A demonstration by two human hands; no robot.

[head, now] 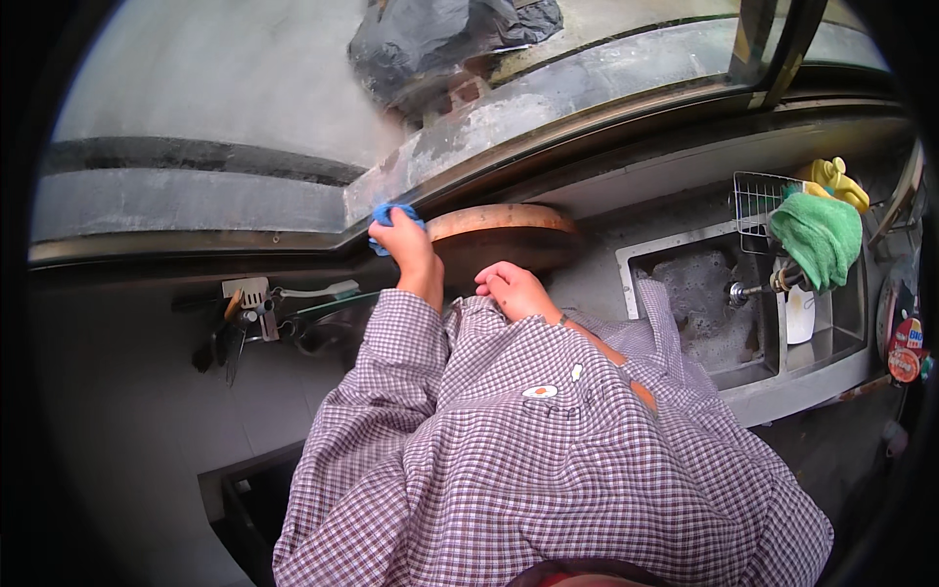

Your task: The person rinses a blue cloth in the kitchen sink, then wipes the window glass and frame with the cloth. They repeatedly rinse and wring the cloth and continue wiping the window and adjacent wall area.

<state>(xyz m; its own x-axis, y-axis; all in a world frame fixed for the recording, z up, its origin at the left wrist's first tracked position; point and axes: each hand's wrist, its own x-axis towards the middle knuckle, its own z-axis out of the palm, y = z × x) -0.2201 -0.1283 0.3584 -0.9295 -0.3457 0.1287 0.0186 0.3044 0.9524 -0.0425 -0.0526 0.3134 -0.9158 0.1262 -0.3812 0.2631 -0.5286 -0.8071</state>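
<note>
My left hand (pixel 411 246) is closed on a crumpled blue cloth (pixel 384 214) at the lower corner of the window frame (pixel 352 233). Just right of the cloth a round wooden board (pixel 506 219) leans below the window ledge. In front of the board, near my chest, my right hand (pixel 518 290) hangs with its fingers loosely curled, and no object shows in it. Checked sleeves cover most of both arms.
At the right stands a sink (pixel 704 315) with suds in one basin. A green towel (pixel 818 235) hangs by a wire basket (pixel 763 209) and yellow bottles (pixel 836 183). Kitchen utensils, among them a slotted turner (pixel 253 292), hang at the left. Black plastic (pixel 433 44) lies beyond the glass.
</note>
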